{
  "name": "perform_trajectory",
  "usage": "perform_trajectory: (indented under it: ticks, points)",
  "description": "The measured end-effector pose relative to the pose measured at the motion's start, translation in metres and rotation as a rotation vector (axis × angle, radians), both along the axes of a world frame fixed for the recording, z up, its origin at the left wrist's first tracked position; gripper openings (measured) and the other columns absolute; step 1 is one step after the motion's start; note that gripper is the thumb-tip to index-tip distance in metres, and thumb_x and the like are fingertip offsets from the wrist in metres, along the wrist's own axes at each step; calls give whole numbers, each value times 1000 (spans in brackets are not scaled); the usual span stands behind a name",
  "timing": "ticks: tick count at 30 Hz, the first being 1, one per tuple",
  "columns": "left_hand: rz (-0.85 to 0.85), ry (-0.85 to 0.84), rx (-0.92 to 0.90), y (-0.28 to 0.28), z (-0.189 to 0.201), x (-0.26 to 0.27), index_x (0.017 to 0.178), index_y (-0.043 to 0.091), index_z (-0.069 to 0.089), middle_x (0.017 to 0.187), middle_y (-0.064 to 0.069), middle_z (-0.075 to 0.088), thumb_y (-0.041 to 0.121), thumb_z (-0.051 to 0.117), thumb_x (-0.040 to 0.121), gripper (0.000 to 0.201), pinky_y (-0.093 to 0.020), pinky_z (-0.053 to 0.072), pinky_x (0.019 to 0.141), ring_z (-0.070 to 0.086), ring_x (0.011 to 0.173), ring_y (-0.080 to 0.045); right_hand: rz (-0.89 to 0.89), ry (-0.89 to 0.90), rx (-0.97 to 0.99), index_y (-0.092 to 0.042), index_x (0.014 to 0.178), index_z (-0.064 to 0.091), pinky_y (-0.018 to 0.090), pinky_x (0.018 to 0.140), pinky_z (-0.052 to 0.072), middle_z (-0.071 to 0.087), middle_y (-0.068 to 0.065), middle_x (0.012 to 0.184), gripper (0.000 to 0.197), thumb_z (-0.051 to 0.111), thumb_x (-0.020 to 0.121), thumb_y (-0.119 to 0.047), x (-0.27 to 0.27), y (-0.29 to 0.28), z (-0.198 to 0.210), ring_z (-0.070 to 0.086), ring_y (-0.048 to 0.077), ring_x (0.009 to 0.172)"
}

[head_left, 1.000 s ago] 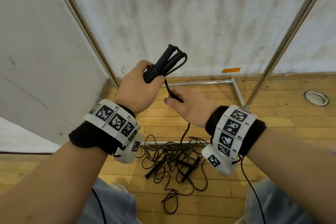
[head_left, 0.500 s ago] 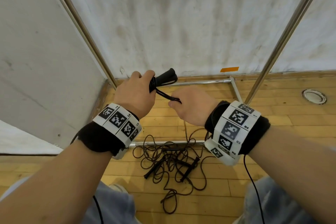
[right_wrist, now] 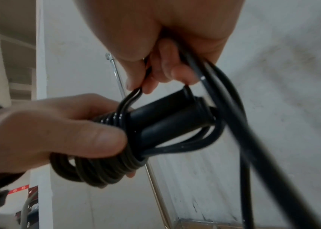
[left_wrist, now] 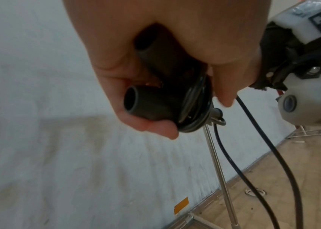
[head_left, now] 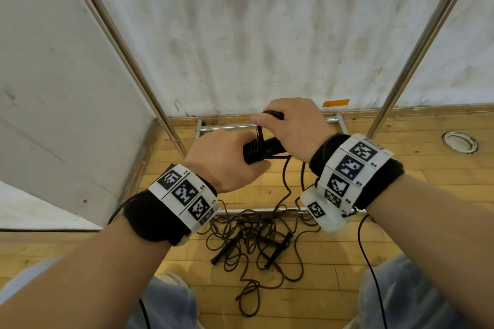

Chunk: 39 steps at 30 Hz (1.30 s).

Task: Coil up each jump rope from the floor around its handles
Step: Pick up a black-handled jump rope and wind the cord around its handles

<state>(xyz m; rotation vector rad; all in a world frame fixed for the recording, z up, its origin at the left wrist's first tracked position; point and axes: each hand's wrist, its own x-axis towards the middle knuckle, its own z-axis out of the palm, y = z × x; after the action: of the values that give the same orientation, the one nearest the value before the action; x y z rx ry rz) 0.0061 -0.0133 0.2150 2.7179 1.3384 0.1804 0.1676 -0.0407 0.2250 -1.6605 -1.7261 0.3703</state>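
Observation:
My left hand (head_left: 230, 160) grips two black jump-rope handles (head_left: 270, 147) held side by side, with several turns of black cord (right_wrist: 105, 168) wound round their left end. The handles' open ends (left_wrist: 134, 102) show in the left wrist view. My right hand (head_left: 291, 128) is above the handles and pinches a loop of the cord (right_wrist: 134, 96) over them. The free cord (head_left: 287, 184) hangs down from the hands to the floor. A tangled pile of other black jump ropes (head_left: 254, 240) with their handles lies on the wooden floor below my hands.
Two slanted metal poles (head_left: 125, 56) (head_left: 417, 56) of a frame rise either side, with base bars (head_left: 227, 127) on the wooden floor (head_left: 414, 176). A dirty white wall (head_left: 254, 35) is ahead, orange tape (head_left: 335, 102) at its foot. A round floor fitting (head_left: 459, 141) sits at right.
The handles dropped from upright to lying level in my left hand. My right hand rose from below them to above, carrying the cord over the handles.

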Motion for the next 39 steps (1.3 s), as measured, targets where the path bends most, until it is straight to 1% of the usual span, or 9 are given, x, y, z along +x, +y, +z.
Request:
perform_trajectory:
  ticks: [2,9,13,17,20,23,29,35,39]
  points:
    - [-15,-11,3,0,1,0,90,42,56,63,15,55,73,47,74,37,-20,27,45,47,56,1,4,23,-20,-11,73,65,26,57,39,53,-2,61,42,53,86,-49,3,2,2,48,14,58]
    - [-113,-208,45,2,6,-4,85,31,65,52,12,52,56,46,77,33,-20,28,46,49,50,-1,32,280,-80,-12,71,72,9,44,32,49,2,57,32,67,80,-42,20,7,5,38,5,46]
    - [-232,-328,-20,1,11,-8,86,29,68,55,13,55,53,49,78,32,-17,32,48,53,53,-3,96,429,-181,-23,73,71,4,49,35,56,-17,49,14,68,82,-33,24,6,8,48,-4,47]
    - [-178,-622,-238,-2,13,-9,101,30,70,66,7,67,40,63,80,25,-24,49,55,63,59,-6,170,733,-308,-12,79,67,22,55,43,61,3,66,10,65,80,-22,24,5,5,52,15,57]
    - [-80,-852,-389,-1,18,-8,97,26,69,67,3,69,33,63,80,19,-22,48,50,65,57,-13,199,841,-390,-6,79,54,20,42,32,43,-1,52,20,42,95,-4,15,6,0,34,9,42]
    - [-11,-926,-400,-1,20,-5,91,28,66,65,5,67,34,61,80,13,-21,47,50,65,56,-14,198,779,-365,-5,84,54,22,45,32,39,-1,50,17,44,96,-12,6,6,-2,31,11,43]
    - [42,-901,-313,0,16,-5,88,31,63,64,5,65,29,62,89,2,-16,48,49,63,54,-7,141,494,-217,-17,64,55,20,62,41,55,-9,56,38,40,99,-23,-7,0,-5,49,7,55]
    - [79,-912,-278,1,17,-4,93,26,61,71,-1,67,27,59,92,2,-22,50,51,65,58,-13,131,440,-191,-20,66,47,32,56,32,40,-2,59,35,36,100,-18,-16,-7,-3,36,16,55]
    - [123,-758,-15,3,14,-5,96,30,59,71,11,61,42,55,86,16,-20,43,54,59,66,-3,134,394,-192,-26,76,51,18,44,31,42,-8,56,29,39,99,-15,-23,-6,-3,34,8,45]
